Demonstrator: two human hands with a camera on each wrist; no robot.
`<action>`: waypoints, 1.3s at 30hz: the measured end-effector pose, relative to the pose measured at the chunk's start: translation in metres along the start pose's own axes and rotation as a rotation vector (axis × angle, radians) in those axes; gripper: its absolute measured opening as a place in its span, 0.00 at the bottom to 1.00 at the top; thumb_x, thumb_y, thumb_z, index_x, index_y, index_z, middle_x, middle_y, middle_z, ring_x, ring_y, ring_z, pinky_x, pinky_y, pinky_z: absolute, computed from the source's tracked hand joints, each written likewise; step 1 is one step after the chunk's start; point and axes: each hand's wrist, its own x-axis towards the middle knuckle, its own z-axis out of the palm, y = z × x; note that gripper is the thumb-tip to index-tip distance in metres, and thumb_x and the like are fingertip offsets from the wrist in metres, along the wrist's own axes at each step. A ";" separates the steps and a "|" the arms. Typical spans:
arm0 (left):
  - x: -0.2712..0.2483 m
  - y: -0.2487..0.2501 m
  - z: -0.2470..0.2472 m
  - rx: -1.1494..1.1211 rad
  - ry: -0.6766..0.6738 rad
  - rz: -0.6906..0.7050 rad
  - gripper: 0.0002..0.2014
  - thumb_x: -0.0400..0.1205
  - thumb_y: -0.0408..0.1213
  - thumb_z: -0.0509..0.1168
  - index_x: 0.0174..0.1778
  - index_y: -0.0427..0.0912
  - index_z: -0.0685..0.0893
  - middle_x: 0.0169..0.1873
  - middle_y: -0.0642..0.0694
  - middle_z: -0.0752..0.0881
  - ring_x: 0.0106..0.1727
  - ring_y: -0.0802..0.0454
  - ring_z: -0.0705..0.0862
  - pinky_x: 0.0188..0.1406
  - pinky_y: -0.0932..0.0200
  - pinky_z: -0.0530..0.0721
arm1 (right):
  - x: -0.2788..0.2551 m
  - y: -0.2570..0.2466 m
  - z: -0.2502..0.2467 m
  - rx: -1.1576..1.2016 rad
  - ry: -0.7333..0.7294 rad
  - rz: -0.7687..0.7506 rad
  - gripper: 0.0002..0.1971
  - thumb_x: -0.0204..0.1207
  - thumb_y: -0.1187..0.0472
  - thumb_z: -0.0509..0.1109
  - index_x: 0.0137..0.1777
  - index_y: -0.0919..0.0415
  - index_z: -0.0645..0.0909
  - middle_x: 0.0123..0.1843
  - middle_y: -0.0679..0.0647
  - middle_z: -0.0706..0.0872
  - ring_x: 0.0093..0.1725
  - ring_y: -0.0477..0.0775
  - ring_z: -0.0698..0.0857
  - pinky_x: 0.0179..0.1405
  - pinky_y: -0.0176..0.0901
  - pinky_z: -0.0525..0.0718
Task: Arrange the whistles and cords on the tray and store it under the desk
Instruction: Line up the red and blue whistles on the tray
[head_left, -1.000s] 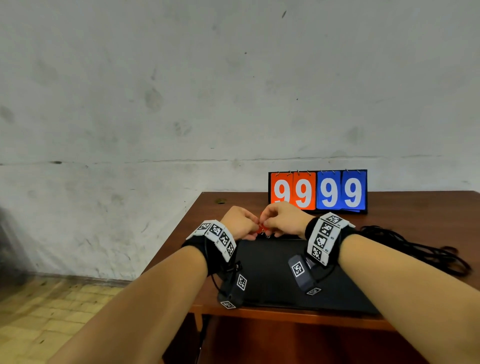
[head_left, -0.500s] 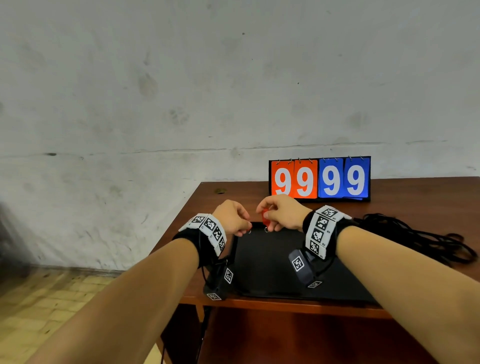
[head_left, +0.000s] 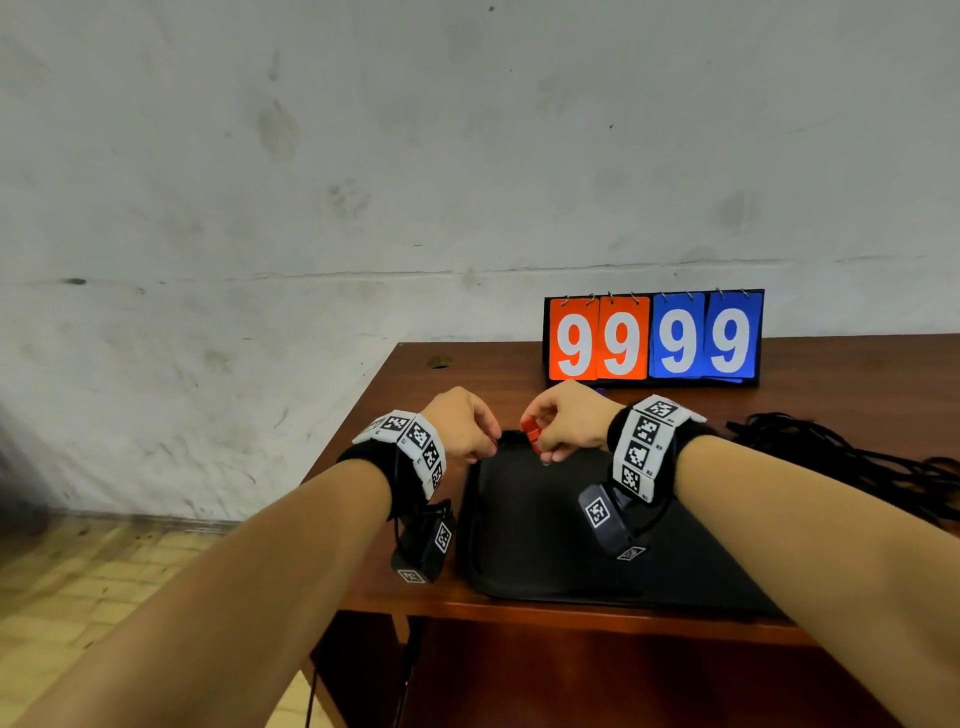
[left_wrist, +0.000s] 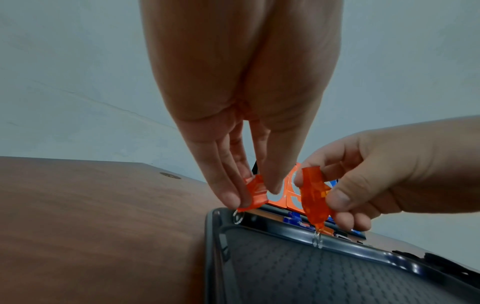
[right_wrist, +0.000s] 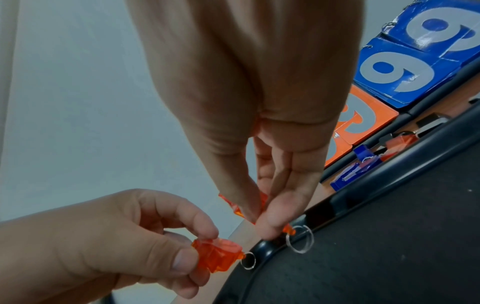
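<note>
Each hand, left hand (left_wrist: 249, 115) and right hand (right_wrist: 259, 102), pinches a translucent orange whistle (left_wrist: 255, 194).

Tray floor (head_left: 535, 530): bare between the forearms, open to a reach.
Far rim: both hands (head_left: 462, 426) (head_left: 571, 421) crowd it; scoreboard (head_left: 652, 338) stands just behind.
Right side: black cords (head_left: 831, 457) piled on desk (head_left: 395, 410).
</note>
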 end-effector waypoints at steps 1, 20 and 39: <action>0.002 0.000 0.002 0.031 -0.009 0.007 0.06 0.71 0.26 0.76 0.40 0.41 0.91 0.36 0.43 0.92 0.36 0.46 0.91 0.46 0.49 0.92 | 0.002 0.001 0.001 0.001 -0.007 0.006 0.19 0.71 0.78 0.74 0.61 0.65 0.83 0.48 0.62 0.89 0.45 0.62 0.93 0.44 0.48 0.92; 0.025 0.006 0.011 0.398 -0.080 0.060 0.15 0.73 0.31 0.78 0.54 0.46 0.88 0.47 0.50 0.87 0.52 0.49 0.87 0.55 0.55 0.86 | 0.028 0.006 0.015 -0.048 -0.036 0.117 0.11 0.83 0.63 0.65 0.61 0.62 0.85 0.53 0.63 0.89 0.44 0.61 0.93 0.46 0.49 0.92; 0.031 -0.003 0.017 0.363 -0.095 0.084 0.16 0.71 0.33 0.79 0.54 0.45 0.90 0.50 0.48 0.90 0.52 0.50 0.88 0.56 0.54 0.87 | 0.030 0.009 0.012 -0.447 -0.047 -0.054 0.24 0.65 0.63 0.83 0.62 0.54 0.84 0.52 0.49 0.87 0.51 0.51 0.86 0.46 0.36 0.83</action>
